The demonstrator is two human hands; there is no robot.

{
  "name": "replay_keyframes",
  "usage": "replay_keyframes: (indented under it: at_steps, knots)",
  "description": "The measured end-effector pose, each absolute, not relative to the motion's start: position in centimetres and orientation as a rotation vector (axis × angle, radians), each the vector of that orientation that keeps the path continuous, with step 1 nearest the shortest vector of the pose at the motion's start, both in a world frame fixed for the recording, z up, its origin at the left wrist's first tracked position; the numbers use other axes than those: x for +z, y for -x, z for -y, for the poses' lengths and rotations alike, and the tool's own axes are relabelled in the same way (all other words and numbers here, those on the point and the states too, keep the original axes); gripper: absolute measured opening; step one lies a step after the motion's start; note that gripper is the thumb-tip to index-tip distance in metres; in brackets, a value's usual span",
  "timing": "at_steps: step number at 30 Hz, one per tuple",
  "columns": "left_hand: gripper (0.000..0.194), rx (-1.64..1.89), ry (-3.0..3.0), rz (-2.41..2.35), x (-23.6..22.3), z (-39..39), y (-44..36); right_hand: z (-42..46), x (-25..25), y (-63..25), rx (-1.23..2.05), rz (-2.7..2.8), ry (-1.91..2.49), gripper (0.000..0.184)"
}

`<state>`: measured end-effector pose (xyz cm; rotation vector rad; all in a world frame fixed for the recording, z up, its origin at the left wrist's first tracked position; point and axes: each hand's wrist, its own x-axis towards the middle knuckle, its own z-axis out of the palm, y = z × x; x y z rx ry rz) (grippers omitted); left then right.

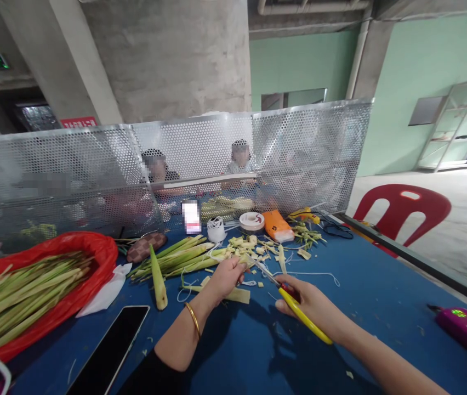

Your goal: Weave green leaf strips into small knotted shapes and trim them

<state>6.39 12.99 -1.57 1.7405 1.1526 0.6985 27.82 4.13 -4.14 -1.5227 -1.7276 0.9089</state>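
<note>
My right hand [305, 302] grips a pair of scissors [299, 312] with yellow and red handles, their blades pointing up and left toward my other hand. Closed in a pinch, my left hand [227, 277] holds a small pale green leaf piece [245, 260] close to the blade tips; its exact shape is partly hidden by the fingers. Cut leaf pieces [258, 247] lie scattered just beyond both hands. A flat strip of husk [237, 296] rests under my left wrist. To the left is a bundle of long green stalks [180, 255], with one pointed shoot [158, 280] in front.
A red bag [108, 247] of long stalks stands at left, beside a phone [112, 345]. String [216, 229], a tape roll [252, 221], an orange packet [278, 225] and a yellow glue gun [304, 214] line the back. Behind a perforated metal screen [200, 142] sit two people.
</note>
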Motion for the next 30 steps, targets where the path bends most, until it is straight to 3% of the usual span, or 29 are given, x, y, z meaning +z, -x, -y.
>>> replay_keyframes:
  at_steps: [11,30]
  knots:
    - [0.026,0.647,-1.738,-1.115,-1.8,-13.0,-6.4,-4.3,-3.8,-26.9,0.981,1.671,1.407,0.031]
    - [0.027,0.622,-1.681,-1.115,-1.6,-13.0,-6.3,-3.8,-2.8,-27.0,0.876,1.761,1.486,0.029]
